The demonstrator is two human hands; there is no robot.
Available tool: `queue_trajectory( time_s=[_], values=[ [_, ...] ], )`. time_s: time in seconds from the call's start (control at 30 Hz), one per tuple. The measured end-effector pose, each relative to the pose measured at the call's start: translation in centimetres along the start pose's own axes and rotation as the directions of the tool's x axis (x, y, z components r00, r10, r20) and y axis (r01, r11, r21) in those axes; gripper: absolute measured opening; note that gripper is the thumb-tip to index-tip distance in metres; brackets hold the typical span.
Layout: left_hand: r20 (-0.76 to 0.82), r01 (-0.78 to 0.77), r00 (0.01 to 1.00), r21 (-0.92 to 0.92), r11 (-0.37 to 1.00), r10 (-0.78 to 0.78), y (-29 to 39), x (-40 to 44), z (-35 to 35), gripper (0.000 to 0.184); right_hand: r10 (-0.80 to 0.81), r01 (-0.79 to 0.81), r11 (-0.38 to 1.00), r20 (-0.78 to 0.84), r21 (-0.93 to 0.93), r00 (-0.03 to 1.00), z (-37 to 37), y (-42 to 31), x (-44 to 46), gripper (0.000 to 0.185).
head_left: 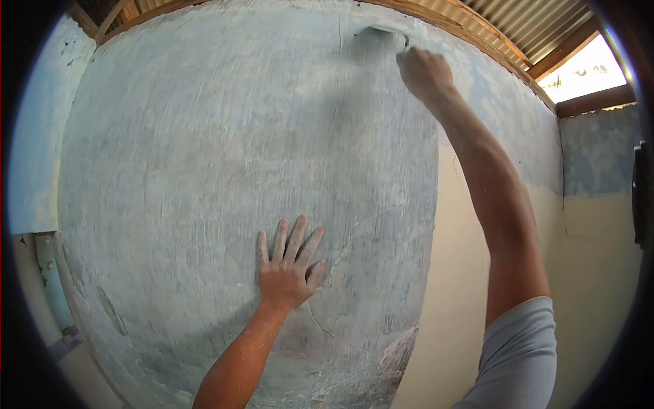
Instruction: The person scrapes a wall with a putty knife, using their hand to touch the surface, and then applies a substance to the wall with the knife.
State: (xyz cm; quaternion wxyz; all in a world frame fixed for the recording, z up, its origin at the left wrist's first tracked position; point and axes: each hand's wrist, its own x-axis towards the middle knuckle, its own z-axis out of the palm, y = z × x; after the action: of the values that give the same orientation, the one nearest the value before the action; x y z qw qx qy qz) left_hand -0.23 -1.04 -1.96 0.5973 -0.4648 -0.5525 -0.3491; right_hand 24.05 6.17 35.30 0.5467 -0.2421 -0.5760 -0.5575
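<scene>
My left hand (287, 269) lies flat on the grey-blue wall (204, 170), fingers spread and dusted pale. High up near the wall's top edge, my right hand (425, 70) is closed in a fist around the handle of a scraper (388, 29). Its thin, flat head extends to the left of the fist, against or very close to the wall. The handle is mostly hidden inside my fingers. A shadow falls on the wall below the tool. Vertical streaks and scratches cover the surface around both hands, and thin cracks run through it.
A wooden beam (470, 31) borders the wall's top, under a corrugated metal roof (545, 27). To the right, a cream-coloured wall section (456, 273) meets a corner. A dark object (639, 194) hangs at the far right. An opening with a greenish door (51, 273) is at left.
</scene>
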Motion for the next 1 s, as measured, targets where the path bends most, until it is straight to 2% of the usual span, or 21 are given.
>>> queue_trajectory(
  time_s=[0.17,0.23,0.33,0.47,0.5,0.6,0.7,0.83,0.93,1.0],
  values=[
    [0.026,0.017,1.000,-0.001,1.000,-0.017,-0.1,-0.1,-0.3,0.067,-0.041,0.042,0.999,0.074,-0.022,0.996,0.2,-0.9,-1.6,0.017],
    [0.017,-0.001,1.000,-0.017,1.000,0.001,-0.2,0.0,-0.3,0.067,-0.057,0.055,0.998,0.069,0.026,0.996,0.0,-0.6,-2.9,0.016],
    [0.007,0.001,1.000,0.001,1.000,-0.001,-0.1,-0.1,-0.1,0.067,0.032,-0.032,0.999,0.004,-0.007,0.999,1.0,0.6,0.5,0.019],
    [0.002,0.010,1.000,-0.009,1.000,-0.010,-0.3,-0.3,-0.3,0.066,-0.078,0.077,0.996,-0.032,-0.035,0.996,1.3,-1.2,-1.8,0.020],
    [0.012,0.012,1.000,-0.018,1.000,-0.012,-0.2,-0.2,-0.4,0.066,-0.058,0.060,0.998,0.046,-0.030,0.997,0.7,-1.9,-2.7,0.021],
    [-0.001,0.015,1.000,-0.032,0.999,-0.015,-0.3,-0.2,-0.1,0.067,0.005,-0.005,1.000,0.069,-0.003,0.998,1.5,-1.3,-0.9,0.023],
    [-0.016,0.025,1.000,-0.037,0.999,-0.025,0.1,-0.2,0.1,0.067,-0.018,0.022,0.999,0.084,-0.045,0.996,1.7,-1.9,1.5,0.025],
    [-0.001,0.024,1.000,-0.073,0.997,-0.024,-0.1,-0.3,-0.3,0.067,-0.057,0.058,0.998,0.072,-0.017,0.996,-0.9,-2.4,-1.6,0.025],
    [-0.012,0.022,1.000,-0.058,0.998,-0.023,-0.1,-0.2,-0.2,0.067,0.032,-0.034,0.999,0.126,0.009,0.992,0.4,-1.7,0.6,0.025],
    [-0.009,0.032,0.999,-0.066,0.997,-0.033,-0.1,-0.2,-0.1,0.067,-0.004,0.006,1.000,0.141,-0.018,0.990,0.3,-1.8,1.3,0.024]
  ],
)
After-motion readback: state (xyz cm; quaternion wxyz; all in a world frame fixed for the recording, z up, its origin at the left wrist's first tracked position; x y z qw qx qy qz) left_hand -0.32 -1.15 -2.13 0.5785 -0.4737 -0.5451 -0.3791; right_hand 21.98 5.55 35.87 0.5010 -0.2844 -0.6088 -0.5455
